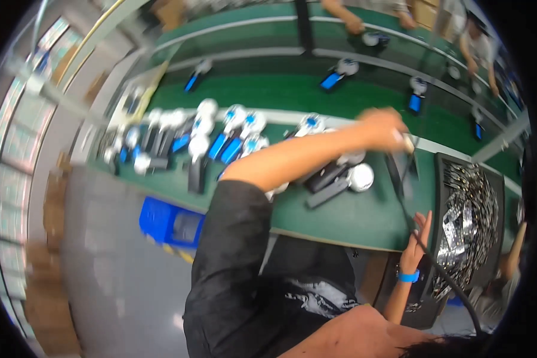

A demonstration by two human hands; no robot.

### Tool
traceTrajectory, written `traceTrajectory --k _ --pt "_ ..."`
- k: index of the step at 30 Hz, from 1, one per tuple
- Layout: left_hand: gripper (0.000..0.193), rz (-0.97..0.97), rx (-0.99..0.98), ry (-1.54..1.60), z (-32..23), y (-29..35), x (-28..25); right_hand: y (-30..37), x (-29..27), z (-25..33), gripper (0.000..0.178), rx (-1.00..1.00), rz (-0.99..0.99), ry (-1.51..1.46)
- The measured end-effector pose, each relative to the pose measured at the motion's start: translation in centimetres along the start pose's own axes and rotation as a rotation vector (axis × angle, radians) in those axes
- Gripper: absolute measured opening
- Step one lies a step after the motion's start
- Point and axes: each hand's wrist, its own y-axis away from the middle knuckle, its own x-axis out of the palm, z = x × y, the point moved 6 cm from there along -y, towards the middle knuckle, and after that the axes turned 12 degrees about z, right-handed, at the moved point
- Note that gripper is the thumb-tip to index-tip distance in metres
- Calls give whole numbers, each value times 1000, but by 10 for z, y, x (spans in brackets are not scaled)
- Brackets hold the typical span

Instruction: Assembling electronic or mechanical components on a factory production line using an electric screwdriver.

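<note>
My left hand (385, 130), smeared by motion, reaches over the right part of the green bench at the end of my bent arm. Its fingers look curled; a small pale piece shows at their edge, but what they hold is unclear. Below it lies a dark flat piece (400, 176), with a black cable (426, 247) trailing past. My right hand (417, 241), with a blue wristband, is open at the bench's front edge, fingers stretched up beside the cable. Left of it lies a device with a round white head (360, 178) and a dark handle.
Several more white-headed devices (198, 146), some with blue handles, crowd the bench's left side. Others ride the green conveyor (250, 86) beyond. A black tray (440, 209) of small metal parts stands right. A blue bin (158, 218) sits on the floor. Other people work across the line.
</note>
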Motion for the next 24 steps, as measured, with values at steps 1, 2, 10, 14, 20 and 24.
traceTrajectory --k 1,2,10,14,20,24 --pt "40 100 -167 98 43 -3 -37 -1 -4 3 62 22 -83 24" --pt "38 -106 -251 103 92 8 -66 -8 -1 2 61 77 -61 65" --pt "46 49 -806 -499 554 128 -180 -29 32 36 49 185 -34 574" --pt "47 -483 -415 -635 648 306 -271 -39 34 31 44 151 -13 571" --pt "98 -183 -1628 -701 575 444 -270 -42 30 34 45 134 22 597" --pt "82 -163 -1467 -803 577 484 -274 -64 -17 24 53 23 142 680"
